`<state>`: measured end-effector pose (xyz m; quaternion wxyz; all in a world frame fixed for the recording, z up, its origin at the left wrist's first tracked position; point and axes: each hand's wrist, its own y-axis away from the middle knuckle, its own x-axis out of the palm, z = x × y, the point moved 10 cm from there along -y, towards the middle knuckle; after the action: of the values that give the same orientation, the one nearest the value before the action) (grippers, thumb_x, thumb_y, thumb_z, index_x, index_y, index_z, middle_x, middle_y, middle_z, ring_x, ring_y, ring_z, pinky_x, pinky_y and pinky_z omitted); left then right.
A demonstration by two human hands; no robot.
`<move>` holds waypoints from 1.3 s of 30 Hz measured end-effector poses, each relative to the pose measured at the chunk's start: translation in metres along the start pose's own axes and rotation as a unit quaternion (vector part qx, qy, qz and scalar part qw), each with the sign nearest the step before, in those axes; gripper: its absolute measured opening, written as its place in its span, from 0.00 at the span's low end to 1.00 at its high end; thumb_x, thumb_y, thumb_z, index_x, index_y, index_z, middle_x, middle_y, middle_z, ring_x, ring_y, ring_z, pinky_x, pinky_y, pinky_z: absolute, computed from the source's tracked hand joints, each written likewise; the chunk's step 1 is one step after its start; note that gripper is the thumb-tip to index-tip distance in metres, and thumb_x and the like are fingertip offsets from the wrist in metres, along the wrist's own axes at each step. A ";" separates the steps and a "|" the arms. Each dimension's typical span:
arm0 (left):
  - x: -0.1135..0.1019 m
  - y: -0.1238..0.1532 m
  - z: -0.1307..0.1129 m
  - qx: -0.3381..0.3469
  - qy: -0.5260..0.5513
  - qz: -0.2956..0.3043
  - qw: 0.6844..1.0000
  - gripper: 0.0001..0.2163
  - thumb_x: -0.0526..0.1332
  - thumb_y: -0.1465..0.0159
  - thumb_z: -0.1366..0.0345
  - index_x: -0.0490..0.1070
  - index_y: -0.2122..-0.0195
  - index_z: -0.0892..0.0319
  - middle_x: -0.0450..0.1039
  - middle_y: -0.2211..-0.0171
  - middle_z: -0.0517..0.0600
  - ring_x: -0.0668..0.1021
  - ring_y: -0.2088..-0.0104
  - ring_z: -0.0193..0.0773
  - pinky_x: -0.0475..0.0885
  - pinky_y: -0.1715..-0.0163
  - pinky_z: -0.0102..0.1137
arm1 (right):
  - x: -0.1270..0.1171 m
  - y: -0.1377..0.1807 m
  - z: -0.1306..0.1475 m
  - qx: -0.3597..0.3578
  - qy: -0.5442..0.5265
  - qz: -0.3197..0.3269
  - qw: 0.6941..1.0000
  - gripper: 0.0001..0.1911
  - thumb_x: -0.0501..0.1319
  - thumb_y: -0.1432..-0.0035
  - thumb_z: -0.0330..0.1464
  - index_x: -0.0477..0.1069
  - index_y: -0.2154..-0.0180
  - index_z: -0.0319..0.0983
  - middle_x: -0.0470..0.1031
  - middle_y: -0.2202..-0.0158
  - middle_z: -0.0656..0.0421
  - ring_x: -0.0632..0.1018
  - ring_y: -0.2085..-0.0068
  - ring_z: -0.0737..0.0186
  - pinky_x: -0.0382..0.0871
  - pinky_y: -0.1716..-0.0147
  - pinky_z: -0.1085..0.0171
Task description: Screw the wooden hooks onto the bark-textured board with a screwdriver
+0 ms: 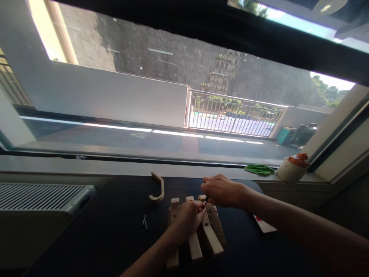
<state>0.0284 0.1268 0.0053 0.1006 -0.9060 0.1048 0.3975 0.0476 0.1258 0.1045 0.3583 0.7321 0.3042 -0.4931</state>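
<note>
My right hand (220,188) is closed around the dark handle of a screwdriver (206,199), its shaft tilted down toward the right-hand wooden hook (212,239). Close to the screwdriver's tip, my left hand (188,217) is bent over the wood with its fingertips pressed together on that same hook's upper end; any screw there is hidden. Under my left hand lie a middle wooden hook (195,246) and a left wooden hook (173,259), both partly covered. Beneath the right hook shows a brown, rough-grained board (216,221).
On the black table (115,231) a loose J-shaped wooden hook (162,188) lies at the back, with a few screws (144,222) nearer me. A white card with red (265,225) lies under my right forearm. The windowsill holds a green cloth (259,169) and a pale jar (291,169).
</note>
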 end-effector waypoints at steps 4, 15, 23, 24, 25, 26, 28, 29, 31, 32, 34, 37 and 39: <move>0.000 -0.001 -0.001 0.012 0.001 -0.004 1.000 0.14 0.50 0.38 0.61 0.73 0.64 0.59 0.75 0.66 0.53 0.75 0.65 0.40 0.63 0.68 0.29 | 0.004 -0.002 -0.002 0.013 0.003 0.045 0.999 0.10 0.57 0.46 0.35 0.71 0.69 0.34 0.73 0.68 0.53 0.73 0.70 0.61 0.63 0.72 0.64; 0.000 -0.001 0.005 -0.012 -0.004 -0.009 1.000 0.14 0.50 0.38 0.61 0.74 0.69 0.61 0.75 0.69 0.53 0.75 0.68 0.39 0.62 0.70 0.29 | -0.003 -0.006 0.008 -0.013 0.025 0.028 0.999 0.07 0.57 0.47 0.31 0.72 0.68 0.35 0.75 0.66 0.53 0.74 0.69 0.60 0.63 0.74 0.66; -0.002 -0.001 0.004 -0.024 -0.030 0.002 0.999 0.14 0.50 0.38 0.61 0.74 0.67 0.61 0.75 0.69 0.54 0.75 0.67 0.39 0.63 0.70 0.29 | 0.010 -0.008 0.003 0.043 -0.003 0.069 0.997 0.12 0.55 0.45 0.35 0.73 0.71 0.35 0.75 0.71 0.51 0.76 0.69 0.57 0.64 0.73 0.64; -0.002 -0.001 0.003 -0.020 -0.033 0.004 0.999 0.14 0.50 0.38 0.61 0.74 0.67 0.60 0.75 0.68 0.54 0.75 0.67 0.40 0.63 0.70 0.29 | 0.010 -0.006 0.001 0.041 -0.007 0.070 0.997 0.12 0.56 0.46 0.36 0.73 0.70 0.35 0.76 0.70 0.51 0.76 0.69 0.57 0.64 0.73 0.64; -0.002 -0.001 0.002 -0.014 -0.034 0.006 0.999 0.13 0.50 0.38 0.61 0.74 0.66 0.59 0.75 0.68 0.53 0.75 0.66 0.40 0.63 0.69 0.29 | 0.010 -0.004 0.001 0.036 -0.011 0.072 0.997 0.12 0.57 0.48 0.37 0.73 0.69 0.36 0.76 0.69 0.52 0.76 0.69 0.57 0.64 0.73 0.64; -0.001 -0.001 0.000 -0.008 -0.034 0.009 0.999 0.13 0.51 0.38 0.61 0.74 0.66 0.58 0.75 0.68 0.53 0.75 0.66 0.40 0.63 0.69 0.29 | 0.010 -0.002 0.000 0.029 -0.017 0.073 0.997 0.11 0.58 0.49 0.36 0.73 0.68 0.36 0.76 0.69 0.52 0.76 0.68 0.57 0.64 0.72 0.64; 0.000 -0.002 -0.002 -0.002 -0.033 0.016 0.999 0.12 0.52 0.39 0.62 0.74 0.65 0.57 0.75 0.67 0.52 0.75 0.65 0.39 0.63 0.67 0.29 | 0.010 0.001 0.001 0.015 -0.022 0.078 0.997 0.09 0.59 0.51 0.33 0.73 0.67 0.38 0.76 0.69 0.54 0.75 0.67 0.58 0.63 0.72 0.64; 0.001 -0.002 -0.002 -0.006 -0.033 0.018 0.999 0.12 0.52 0.39 0.62 0.74 0.64 0.57 0.75 0.67 0.52 0.75 0.65 0.39 0.63 0.67 0.29 | 0.010 0.003 0.000 0.012 -0.023 0.081 0.996 0.08 0.59 0.51 0.32 0.73 0.67 0.39 0.76 0.69 0.55 0.75 0.67 0.58 0.63 0.72 0.64; 0.001 -0.001 0.000 -0.023 -0.034 0.020 0.999 0.11 0.53 0.40 0.62 0.74 0.63 0.57 0.76 0.67 0.52 0.75 0.64 0.39 0.64 0.66 0.28 | 0.011 0.005 -0.002 0.014 -0.026 0.081 0.996 0.08 0.58 0.51 0.32 0.74 0.68 0.38 0.76 0.70 0.55 0.75 0.68 0.59 0.63 0.71 0.64; 0.000 -0.001 0.000 -0.030 -0.034 0.019 0.999 0.11 0.54 0.40 0.62 0.74 0.62 0.56 0.76 0.66 0.51 0.75 0.64 0.39 0.64 0.66 0.28 | 0.011 0.007 -0.003 0.017 -0.030 0.081 0.996 0.08 0.58 0.51 0.32 0.74 0.68 0.38 0.76 0.70 0.55 0.75 0.68 0.59 0.63 0.71 0.64; 0.000 -0.001 0.000 -0.036 -0.032 0.019 0.999 0.11 0.53 0.40 0.63 0.74 0.61 0.55 0.76 0.66 0.50 0.75 0.64 0.38 0.64 0.66 0.28 | 0.012 0.009 -0.006 0.025 -0.041 0.076 0.996 0.09 0.58 0.50 0.33 0.74 0.67 0.38 0.76 0.69 0.55 0.75 0.67 0.59 0.63 0.71 0.63; 0.000 -0.002 -0.003 -0.032 -0.021 0.024 0.999 0.12 0.52 0.40 0.64 0.74 0.62 0.57 0.76 0.66 0.51 0.76 0.66 0.37 0.64 0.66 0.28 | 0.012 0.012 -0.010 0.036 -0.054 0.065 0.996 0.10 0.58 0.50 0.33 0.74 0.65 0.39 0.76 0.69 0.56 0.74 0.67 0.59 0.63 0.69 0.63; -0.001 -0.003 -0.006 -0.028 -0.012 0.029 0.999 0.13 0.51 0.40 0.63 0.74 0.63 0.59 0.76 0.67 0.52 0.75 0.67 0.37 0.64 0.67 0.28 | 0.011 0.013 -0.011 0.038 -0.060 0.055 0.996 0.10 0.58 0.49 0.34 0.74 0.64 0.40 0.76 0.68 0.56 0.74 0.66 0.59 0.62 0.68 0.62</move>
<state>0.0330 0.1284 0.0101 0.0648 -0.9003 0.1189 0.4138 0.0672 0.1284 0.0994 0.3742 0.7301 0.2225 -0.5266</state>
